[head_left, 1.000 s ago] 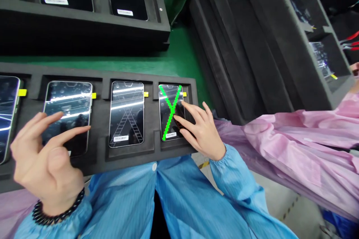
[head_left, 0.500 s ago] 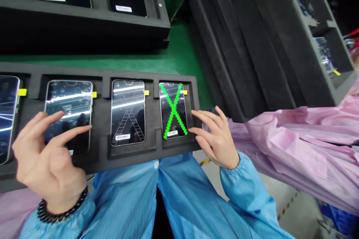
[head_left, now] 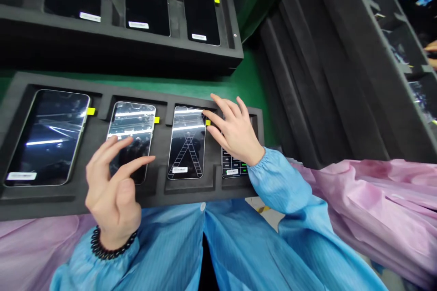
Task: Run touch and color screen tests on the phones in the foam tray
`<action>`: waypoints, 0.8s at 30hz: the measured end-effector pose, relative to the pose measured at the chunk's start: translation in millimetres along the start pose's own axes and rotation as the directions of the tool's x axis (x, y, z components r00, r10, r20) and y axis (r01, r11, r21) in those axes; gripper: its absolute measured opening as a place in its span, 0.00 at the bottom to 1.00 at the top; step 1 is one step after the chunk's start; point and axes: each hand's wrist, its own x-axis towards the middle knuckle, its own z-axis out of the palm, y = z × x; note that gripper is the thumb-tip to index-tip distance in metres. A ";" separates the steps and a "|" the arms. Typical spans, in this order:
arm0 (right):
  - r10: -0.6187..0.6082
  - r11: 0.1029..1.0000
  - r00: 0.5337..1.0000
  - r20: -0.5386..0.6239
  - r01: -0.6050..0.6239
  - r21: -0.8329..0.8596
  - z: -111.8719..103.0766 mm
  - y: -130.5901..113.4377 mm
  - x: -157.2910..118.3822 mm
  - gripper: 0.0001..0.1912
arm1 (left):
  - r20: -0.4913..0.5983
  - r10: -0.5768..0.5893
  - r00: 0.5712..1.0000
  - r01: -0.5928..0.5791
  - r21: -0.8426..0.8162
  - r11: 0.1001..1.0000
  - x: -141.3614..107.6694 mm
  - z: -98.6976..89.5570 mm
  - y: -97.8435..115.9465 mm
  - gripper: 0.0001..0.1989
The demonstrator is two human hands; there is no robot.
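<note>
Tray (head_left: 193, 196) of black foam, right up against the worker's blue smock (head_left: 170, 236); green counter (head_left: 254, 86) visible beyond it. Four phones lie face up in a row, each in its own recess.

Left hand (head_left: 114, 191): over the lower part of the second phone (head_left: 136, 116) from the left, fingers spread, nothing in its grasp. Whether it touches the glass, I cannot tell from here. Black coiled band (head_left: 114, 244) round that wrist.

Right hand (head_left: 235, 132): also spread and holding nothing, one fingertip at the upper right corner of the third phone (head_left: 187, 145); contact too fine to judge. White ladder-like lines on that screen meet in a peak. The same hand covers much of the rightmost phone (head_left: 234, 163), whose lower screen shows a dark grid with some green cells.

The hands are well apart. Leftmost phone (head_left: 49, 136) lies clear of both, its screen dark with streaks of reflected light, a white label (head_left: 22, 176) low on it.

Farther back, a second tray (head_left: 136, 41) with three dark-screened phones. Pink garment (head_left: 368, 200) to the worker's right.
</note>
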 end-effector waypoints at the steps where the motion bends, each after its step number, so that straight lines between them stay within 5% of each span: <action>1: 0.006 1.000 1.000 -0.001 -0.006 -0.010 1.3 0.6 1.7 0.22 | 0.006 0.005 1.000 -0.005 -0.004 1.000 0.0 -0.7 -0.2 0.21; 15: -0.166 0.984 0.985 0.057 0.161 0.076 -6.3 -30.8 -14.9 0.19 | -0.020 -0.018 1.000 0.018 -0.037 0.999 -1.2 -2.0 -0.9 0.21; 24: -0.372 0.918 0.927 0.042 0.360 0.169 -6.6 -68.0 -30.5 0.20 | -0.024 -0.002 1.000 0.001 -0.060 0.998 0.4 -2.1 -1.3 0.21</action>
